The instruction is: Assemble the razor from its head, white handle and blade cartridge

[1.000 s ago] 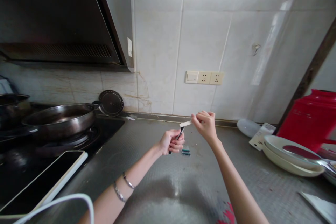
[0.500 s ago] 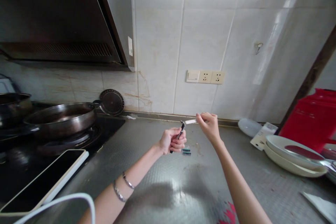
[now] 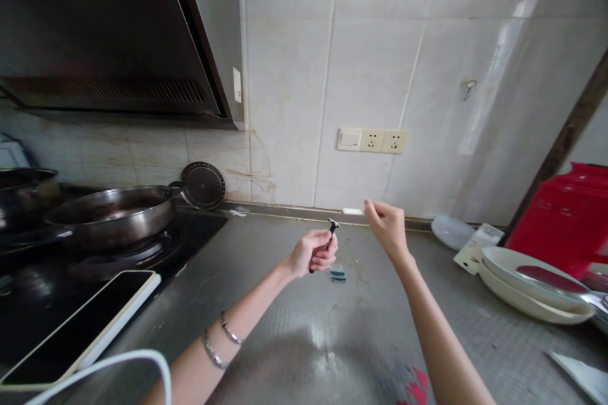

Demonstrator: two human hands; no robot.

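My left hand [image 3: 313,252] is closed around the dark handle of a razor [image 3: 333,225], whose T-shaped metallic head points up and away from me. To its right and a little higher, my right hand [image 3: 387,226] pinches a short white stick [image 3: 353,211]; its free end points left, blurred, and I cannot make out its kind. A gap separates the stick from the razor head. On the metal counter [image 3: 285,335], just beyond my left fingertips, lies a small clear pack with dark green strips [image 3: 337,274].
A steel pan [image 3: 118,215] sits on the black stove at left, with a phone [image 3: 80,329] and a white cable [image 3: 161,361] nearer me. Plates [image 3: 536,297], a white card [image 3: 477,248] and a red container [image 3: 565,221] stand at right. Sockets [image 3: 373,140] are on the wall.
My right hand has moved right with the white stick, drawing it away from the razor head. My left hand stays nearly in place, the razor head now turned more into view.
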